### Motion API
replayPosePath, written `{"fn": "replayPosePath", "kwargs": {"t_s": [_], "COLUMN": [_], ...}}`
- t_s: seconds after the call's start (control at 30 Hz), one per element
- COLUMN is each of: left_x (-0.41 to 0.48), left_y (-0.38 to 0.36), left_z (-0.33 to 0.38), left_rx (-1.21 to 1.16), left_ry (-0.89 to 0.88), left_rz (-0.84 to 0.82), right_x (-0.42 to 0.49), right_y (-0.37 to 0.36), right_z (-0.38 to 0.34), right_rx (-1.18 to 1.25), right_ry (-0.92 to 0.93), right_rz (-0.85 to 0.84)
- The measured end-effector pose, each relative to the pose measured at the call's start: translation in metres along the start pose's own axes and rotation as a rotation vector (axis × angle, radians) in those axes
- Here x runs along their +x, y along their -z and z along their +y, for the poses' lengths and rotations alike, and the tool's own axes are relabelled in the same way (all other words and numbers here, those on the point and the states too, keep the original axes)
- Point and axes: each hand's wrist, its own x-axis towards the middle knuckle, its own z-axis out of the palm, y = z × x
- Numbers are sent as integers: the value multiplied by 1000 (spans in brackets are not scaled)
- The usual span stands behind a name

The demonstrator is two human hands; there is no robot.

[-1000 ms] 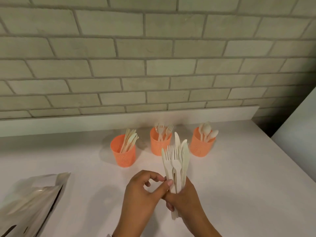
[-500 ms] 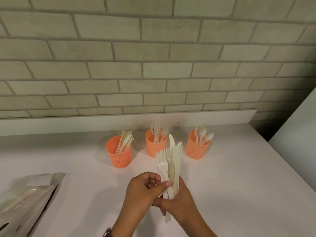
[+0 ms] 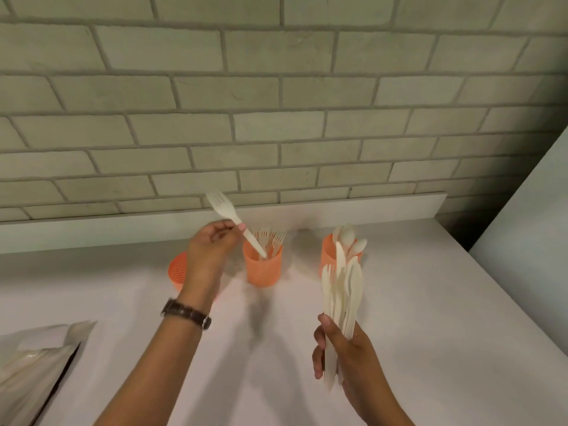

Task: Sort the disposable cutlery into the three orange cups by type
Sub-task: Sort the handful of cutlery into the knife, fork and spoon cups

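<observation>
L hand [image 3: 212,250] pinching fork [image 3: 226,210] | handle tip down-right into mid fork cup [image 3: 264,273], tines up-left | R hand [image 3: 344,355] gripping leftover bundle [image 3: 341,290]

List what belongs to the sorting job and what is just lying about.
Job: fork in left hand, at middle cup; bundle in right hand; left cup; right cup.
Lying about: bag; watch; wall.

A left hand [image 3: 209,250] pinches a fork [image 3: 235,224], handle tip apparently inside the middle orange cup [image 3: 263,269], beside which a right hand [image 3: 347,355] grips a cutlery bundle [image 3: 342,290].
</observation>
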Motion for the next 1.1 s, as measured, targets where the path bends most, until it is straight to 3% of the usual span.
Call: {"fn": "replayPosePath", "kwargs": {"t_s": [0.13,0.27,0.37,0.5,0.63,0.8,1.1], "left_x": [45,67,62,29,-37,-98,-117], "left_y": [-24,-38,-40,-41,-48,-46,-42], "left_z": [-23,-61,-76,-66,-46,-38,-37], "left_rx": [191,412,421,351,349,313,322], "left_ry": [-44,68,133,91,33,79,105], "left_rz": [56,56,36,54,-125,-316,-233], "right_x": [4,9,11,12,12,6,-4], "right_y": [12,22,28,30,28,19,4], "right_z": [-3,-4,-4,-4,-5,-9,-10], "right_rx": [36,23,29,61,44,21,84], "right_ry": [-9,0,14,13,1,35,-82], "right_rz": [41,65,66,73,72,-58,-196]}}
